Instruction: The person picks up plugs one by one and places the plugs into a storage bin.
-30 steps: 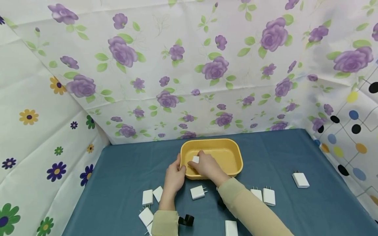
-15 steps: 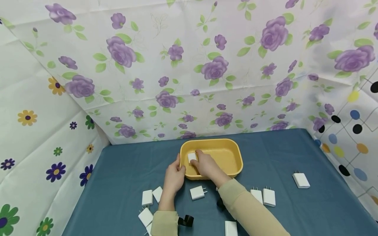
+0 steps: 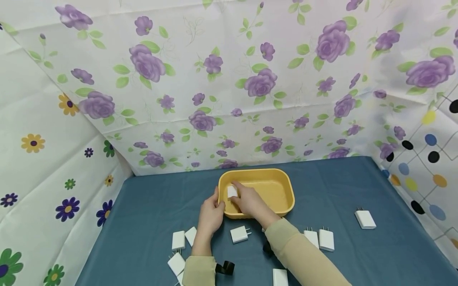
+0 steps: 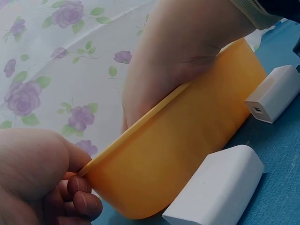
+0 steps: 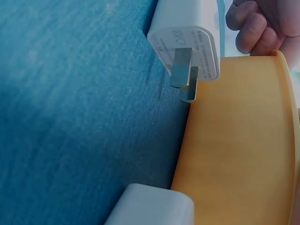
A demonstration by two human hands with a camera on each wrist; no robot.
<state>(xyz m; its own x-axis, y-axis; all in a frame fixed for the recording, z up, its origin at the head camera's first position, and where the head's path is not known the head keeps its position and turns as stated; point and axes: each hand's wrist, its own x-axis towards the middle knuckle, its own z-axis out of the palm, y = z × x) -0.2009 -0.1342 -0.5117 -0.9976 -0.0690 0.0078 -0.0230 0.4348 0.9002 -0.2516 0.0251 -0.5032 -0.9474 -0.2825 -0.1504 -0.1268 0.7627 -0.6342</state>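
In the head view a yellow plastic tub (image 3: 266,190) stands at the back middle of the blue table. My left hand (image 3: 212,212) grips its left rim, thumb on one side and fingers on the other; the left wrist view shows this pinch at the tub's corner. My right hand (image 3: 250,200) reaches into the tub and holds a white plug-in charger (image 3: 232,192) between thumb and forefinger, near the left inner wall. The right wrist view shows only the tub's outside, so the held charger is hidden there.
A white charger (image 3: 239,234) lies just in front of the tub. Several more, such as one charger (image 3: 178,240), are grouped at front left. Two lie right of my right sleeve, one charger (image 3: 280,277) at the front edge, another charger (image 3: 365,219) far right. Patterned cloths surround the table.
The charger in my right hand has shifted slightly left inside the tub, and the forefinger has moved left over its top. My left hand has kept its grip on the rim.
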